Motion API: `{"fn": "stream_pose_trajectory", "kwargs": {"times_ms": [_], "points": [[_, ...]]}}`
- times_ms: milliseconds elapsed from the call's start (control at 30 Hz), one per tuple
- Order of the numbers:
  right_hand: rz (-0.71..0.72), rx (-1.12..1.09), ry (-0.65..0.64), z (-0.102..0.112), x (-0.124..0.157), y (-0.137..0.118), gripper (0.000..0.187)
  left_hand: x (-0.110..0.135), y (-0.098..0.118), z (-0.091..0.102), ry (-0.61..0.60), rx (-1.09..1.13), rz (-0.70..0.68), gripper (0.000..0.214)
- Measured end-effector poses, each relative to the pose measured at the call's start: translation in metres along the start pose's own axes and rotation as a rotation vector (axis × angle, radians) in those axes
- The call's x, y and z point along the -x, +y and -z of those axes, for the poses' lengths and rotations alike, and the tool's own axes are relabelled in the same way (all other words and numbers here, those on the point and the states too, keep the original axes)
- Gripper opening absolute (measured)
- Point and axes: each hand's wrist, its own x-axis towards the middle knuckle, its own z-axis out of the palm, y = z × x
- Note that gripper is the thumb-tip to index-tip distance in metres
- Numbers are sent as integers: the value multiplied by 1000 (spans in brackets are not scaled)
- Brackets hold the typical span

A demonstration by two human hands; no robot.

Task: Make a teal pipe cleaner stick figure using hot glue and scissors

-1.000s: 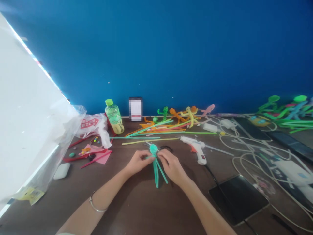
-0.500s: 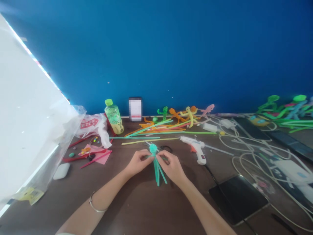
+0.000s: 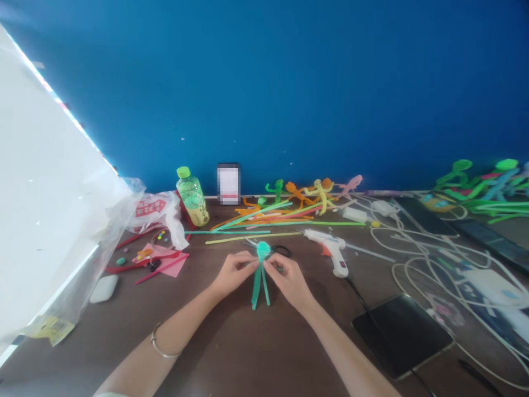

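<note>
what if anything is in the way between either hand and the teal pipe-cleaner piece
Nothing visible: the left hand and right hand both pinch the teal pipe-cleaner piece below its round top. The scissors lie beyond it.

Lettering showed in places, but none of it could be read.
White characters stood on a red patch of the crumpled plastic bag (image 3: 174, 212), too blurred to make out. Dark characters marked the yellowish label (image 3: 201, 215) of the green-capped bottle (image 3: 190, 194), likewise illegible. The upright screen (image 3: 228, 182) was pixelated over, with a reddish band low down. Print on the yellow tag (image 3: 55, 330) was too small to tell.
</note>
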Motion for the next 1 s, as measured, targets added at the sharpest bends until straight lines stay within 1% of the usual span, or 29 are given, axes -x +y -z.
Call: {"fn": "stream_pose_trajectory", "kwargs": {"times_ms": [233,367,467,667,867,1000], "points": [[-47,-144,-36,-2,-3,0,27,1,0,-1,5,50,22,30],[-113,-227,-38,-3,-3,1,28,2,-2,-1,-12,70,27,30],[-160,-263,-34,-5,-2,1,28,2,-1,-1,1,51,45,29],[-166,-283,-8,-7,0,0,29,1,2,-3,33,-50,7,32],[-123,-235,22,-7,1,-1,25,0,-2,-4,75,-82,5,34],[-122,-198,60,-7,2,-3,25,1,1,-3,46,-102,-6,35]]}}
